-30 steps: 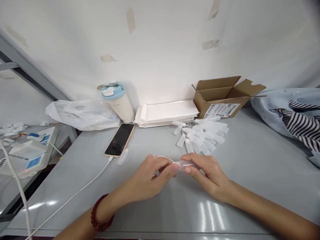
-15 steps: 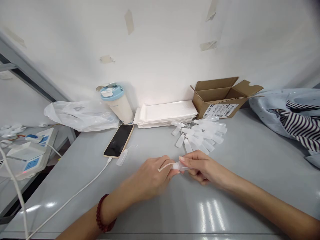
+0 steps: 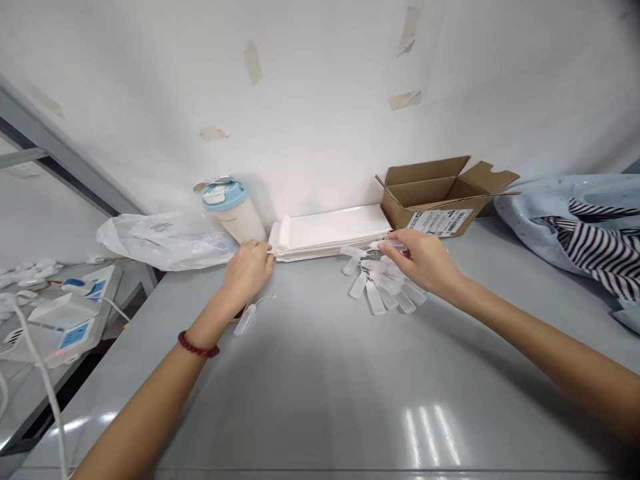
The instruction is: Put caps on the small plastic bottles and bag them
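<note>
My right hand (image 3: 423,261) pinches a small translucent plastic bottle (image 3: 393,245) with a white tip, over the back of a pile of similar bottles (image 3: 383,283). My left hand (image 3: 249,270) is beside the left end of a stack of flat white packets (image 3: 333,230), in front of the tumbler. Its fingers are bent together and their tips are hidden, so any contact or grip is unclear. Under that hand the phone is almost fully covered. Closer to me lies a single small bottle (image 3: 245,320) with a thin, bent white strand at its top.
A cream tumbler with a blue lid (image 3: 235,213) and a white plastic bag (image 3: 165,241) stand back left. Behind the pile is an open cardboard box (image 3: 440,200). Pale blue and striped cloth (image 3: 565,220) lies at right. A power strip (image 3: 75,320) and cables are at far left.
My hands have parted. The left has moved back and left, over the phone towards the packets. The right has carried the small bottle back to the pile.
</note>
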